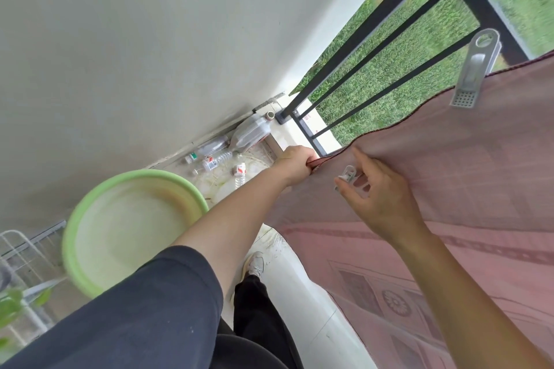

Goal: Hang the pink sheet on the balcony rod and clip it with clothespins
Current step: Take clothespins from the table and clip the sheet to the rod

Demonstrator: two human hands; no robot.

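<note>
The pink sheet (449, 177) drapes over the black balcony railing (479, 6) on the right and hangs down toward the floor. A large grey clothespin (473, 69) is clipped on its top edge near the upper right. My left hand (295, 165) is closed on the sheet's left edge, low beside the railing's base. My right hand (377, 192) rests against the cloth just to the right and holds a small white clothespin (349, 175) between thumb and fingers.
A green basin (90, 219) sits on the floor at the left. Several plastic bottles (227, 153) lie in the corner by the grey wall. A white wire rack (21, 266) stands at far left. Grass lies beyond the railing.
</note>
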